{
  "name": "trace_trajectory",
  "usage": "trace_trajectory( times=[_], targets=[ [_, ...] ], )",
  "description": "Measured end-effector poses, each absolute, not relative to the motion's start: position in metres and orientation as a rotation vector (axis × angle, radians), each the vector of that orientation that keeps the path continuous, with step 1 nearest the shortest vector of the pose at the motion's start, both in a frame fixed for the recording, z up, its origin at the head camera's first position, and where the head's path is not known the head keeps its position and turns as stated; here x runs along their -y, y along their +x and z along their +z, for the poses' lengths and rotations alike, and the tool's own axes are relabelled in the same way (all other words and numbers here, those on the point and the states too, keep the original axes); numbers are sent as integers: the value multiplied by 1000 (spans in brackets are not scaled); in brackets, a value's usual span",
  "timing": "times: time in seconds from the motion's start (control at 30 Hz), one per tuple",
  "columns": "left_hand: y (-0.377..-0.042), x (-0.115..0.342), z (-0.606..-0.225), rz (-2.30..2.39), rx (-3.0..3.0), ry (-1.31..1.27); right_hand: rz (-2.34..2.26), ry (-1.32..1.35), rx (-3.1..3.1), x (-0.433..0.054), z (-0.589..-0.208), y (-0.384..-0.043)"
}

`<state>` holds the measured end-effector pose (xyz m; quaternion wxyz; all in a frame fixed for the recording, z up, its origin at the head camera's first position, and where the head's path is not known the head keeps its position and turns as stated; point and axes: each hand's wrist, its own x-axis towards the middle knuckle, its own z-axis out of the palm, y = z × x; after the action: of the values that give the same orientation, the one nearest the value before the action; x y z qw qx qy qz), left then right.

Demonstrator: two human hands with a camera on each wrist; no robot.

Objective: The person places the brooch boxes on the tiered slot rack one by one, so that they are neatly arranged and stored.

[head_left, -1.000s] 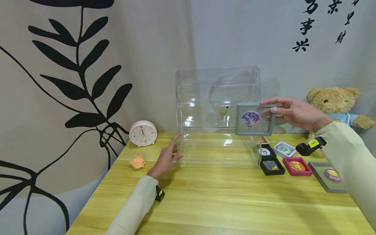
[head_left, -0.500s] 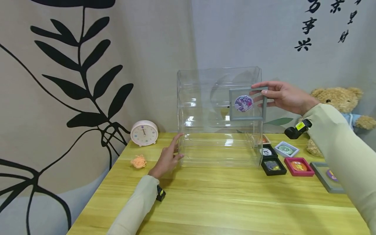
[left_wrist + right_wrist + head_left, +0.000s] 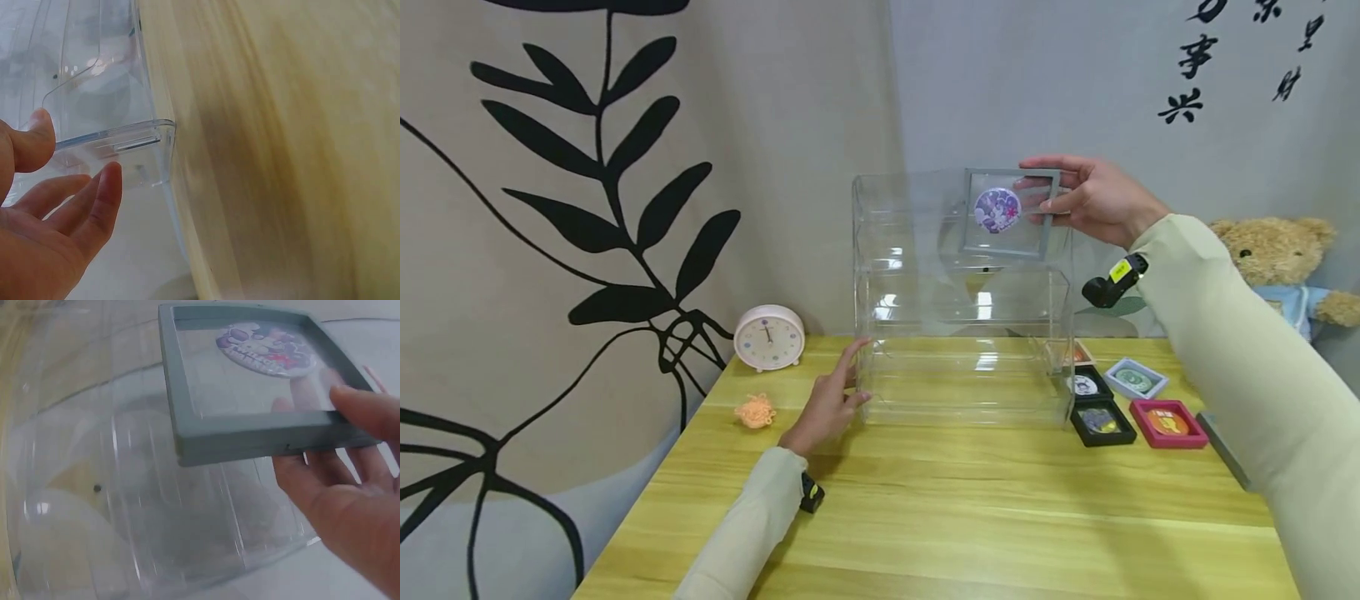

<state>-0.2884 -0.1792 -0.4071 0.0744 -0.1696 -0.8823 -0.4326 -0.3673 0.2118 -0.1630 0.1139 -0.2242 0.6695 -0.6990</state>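
Note:
My right hand (image 3: 1101,200) pinches a grey-rimmed clear display frame (image 3: 231,434) by its right side, thumb in front and fingers behind. Inside the frame sits a round purple badge (image 3: 997,210), whose printed face shows in the right wrist view. The frame is held up before the top of a clear plastic tiered display rack (image 3: 962,379), overlapping its upper tier in the head view. At the rack's lower left edge is my left hand (image 3: 827,408). Its relaxed fingers and thumb lie apart on either side of the clear rim (image 3: 112,134).
Right of the rack lie black box frames (image 3: 1102,422), a red frame (image 3: 1168,423), a pale blue frame (image 3: 1135,380) and a grey frame (image 3: 1228,450) partly behind my sleeve. A teddy bear (image 3: 1277,250) sits behind. A clock (image 3: 769,337) and orange ornament (image 3: 755,412) stand left.
My right hand has raised the display frame up and to the left, from the rack's right middle to its top. The left hand has stayed at the rack's edge.

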Motion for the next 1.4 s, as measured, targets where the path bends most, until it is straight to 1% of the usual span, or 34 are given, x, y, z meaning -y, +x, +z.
trace_trajectory(
  times=[0.13, 0.33, 0.5, 0.63, 0.83, 1.13, 1.27, 1.4],
  targets=[
    [-288, 178, -405, -1292, 2648, -506, -2135, -608, -1896, -201, -157, -372],
    [-289, 180, -407, -1314, 2663, -495, -2154, -650, -1965, -183, -144, -381],
    [-290, 182, -408, -1300, 2656, -509, -2198, -689, -2071, -163, -129, -390],
    [-290, 184, -407, -1287, 2649, -521, -2191, -674, -2271, -147, -123, -397],
    [-291, 183, -411, -1294, 2623, -544, -2005, -626, -2593, -134, -128, -405],
    [-289, 182, -411, -1296, 2638, -536, -1651, -715, -2778, -125, -130, -417],
    [-289, 182, -409, -1287, 2637, -528, -1677, -694, -2717, -120, -130, -420],
    [-289, 180, -410, -1273, 2645, -534, -1757, -605, -2632, -118, -135, -422]
  ],
)
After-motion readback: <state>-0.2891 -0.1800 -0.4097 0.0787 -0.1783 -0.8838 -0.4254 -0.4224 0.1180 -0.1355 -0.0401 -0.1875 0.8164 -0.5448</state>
